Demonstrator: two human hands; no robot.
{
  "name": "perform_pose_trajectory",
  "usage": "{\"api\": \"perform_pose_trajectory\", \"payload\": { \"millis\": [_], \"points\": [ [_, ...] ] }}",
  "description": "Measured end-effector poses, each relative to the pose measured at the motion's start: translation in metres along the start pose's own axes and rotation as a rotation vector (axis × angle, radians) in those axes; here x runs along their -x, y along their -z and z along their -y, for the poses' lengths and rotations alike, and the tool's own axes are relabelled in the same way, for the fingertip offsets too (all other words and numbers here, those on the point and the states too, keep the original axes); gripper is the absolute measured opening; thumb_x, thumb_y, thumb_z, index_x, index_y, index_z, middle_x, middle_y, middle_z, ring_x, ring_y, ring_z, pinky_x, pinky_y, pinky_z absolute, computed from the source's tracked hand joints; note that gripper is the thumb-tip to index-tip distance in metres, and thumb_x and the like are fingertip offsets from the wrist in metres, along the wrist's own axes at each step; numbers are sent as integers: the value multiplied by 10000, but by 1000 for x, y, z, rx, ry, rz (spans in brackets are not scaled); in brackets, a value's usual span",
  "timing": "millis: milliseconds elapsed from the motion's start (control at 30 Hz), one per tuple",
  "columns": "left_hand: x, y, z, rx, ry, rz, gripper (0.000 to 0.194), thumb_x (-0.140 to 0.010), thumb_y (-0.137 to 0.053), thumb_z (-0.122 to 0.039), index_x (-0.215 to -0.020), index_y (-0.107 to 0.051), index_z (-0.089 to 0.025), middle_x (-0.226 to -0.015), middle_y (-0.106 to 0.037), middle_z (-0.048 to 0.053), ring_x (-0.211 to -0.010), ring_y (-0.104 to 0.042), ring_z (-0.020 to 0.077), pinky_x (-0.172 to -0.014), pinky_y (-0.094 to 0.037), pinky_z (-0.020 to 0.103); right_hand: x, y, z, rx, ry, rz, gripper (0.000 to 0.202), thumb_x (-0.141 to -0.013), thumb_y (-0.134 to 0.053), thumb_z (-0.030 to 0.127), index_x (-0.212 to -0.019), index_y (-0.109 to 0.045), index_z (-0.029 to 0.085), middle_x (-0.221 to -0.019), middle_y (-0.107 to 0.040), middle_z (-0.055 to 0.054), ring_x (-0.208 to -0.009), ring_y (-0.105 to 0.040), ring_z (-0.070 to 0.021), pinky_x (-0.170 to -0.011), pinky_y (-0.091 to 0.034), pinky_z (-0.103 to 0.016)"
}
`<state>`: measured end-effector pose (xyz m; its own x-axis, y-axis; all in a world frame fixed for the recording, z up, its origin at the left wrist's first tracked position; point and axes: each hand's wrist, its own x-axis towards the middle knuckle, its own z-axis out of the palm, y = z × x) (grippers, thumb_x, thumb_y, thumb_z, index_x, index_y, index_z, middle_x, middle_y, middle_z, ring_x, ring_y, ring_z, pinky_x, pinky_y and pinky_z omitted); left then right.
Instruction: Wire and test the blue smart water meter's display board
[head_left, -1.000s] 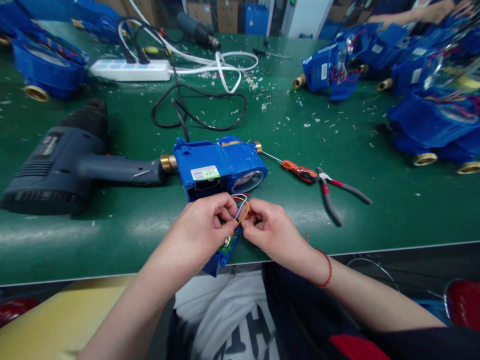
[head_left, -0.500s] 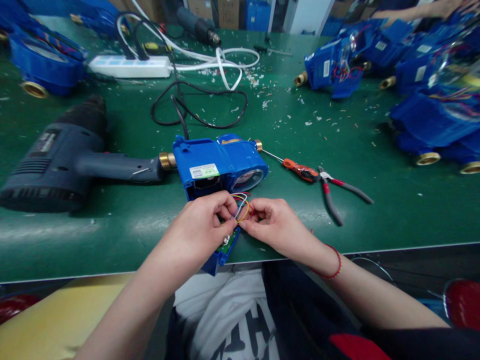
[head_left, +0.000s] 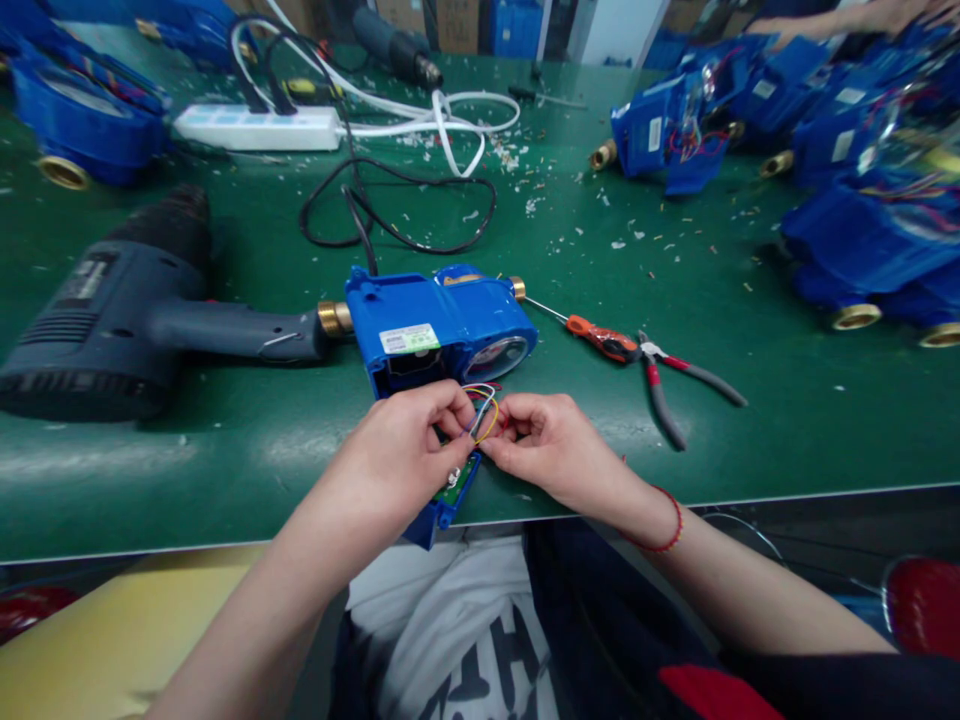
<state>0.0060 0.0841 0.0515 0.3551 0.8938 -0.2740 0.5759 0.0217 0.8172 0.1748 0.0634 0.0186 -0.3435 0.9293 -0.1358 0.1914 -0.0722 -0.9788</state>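
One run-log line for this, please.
left hand: pinching thin wires | right hand: at same wires | blue meter: beyond hands | screwdriver, pliers: on green bench, right of meter

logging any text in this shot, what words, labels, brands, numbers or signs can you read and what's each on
"H", on the light shirt; letters beside it unclear.
White-and-green label on the middle blue unit: too small.
Plate on the gray heat gun: too blurred.
White labels on blue units at right: too blurred.
Cardboard boxes behind: marks too blurred.
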Motion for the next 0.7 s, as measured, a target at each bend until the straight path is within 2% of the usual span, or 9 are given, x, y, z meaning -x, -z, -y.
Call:
{"api": "perform_pose_trajectory", "payload": {
  "millis": [233,700],
  "points": [
    [-1,0,0,-15,0,-1,39,-708,-605,-157,-714,-576,-183,-560,-570,-53,-448,-451,81,-429,-321,185,0,-2,-3,24,40,-16,54,-742,-541,130,-710,-583,143,-643,-536,18,-604,-448,-81,-559,-362,-202],
    [0,-2,-1,-37,-4,-16,93,-698,-600,-92,-696,-586,-184,-552,-578,-63,-429,-440,72,-427,-315,184,-1,-11,-3,130,49,-130,106,-714,-509,63,-668,-535,155,-609,-495,33,-566,-435,-73,-527,-339,-195]
  ]
}}
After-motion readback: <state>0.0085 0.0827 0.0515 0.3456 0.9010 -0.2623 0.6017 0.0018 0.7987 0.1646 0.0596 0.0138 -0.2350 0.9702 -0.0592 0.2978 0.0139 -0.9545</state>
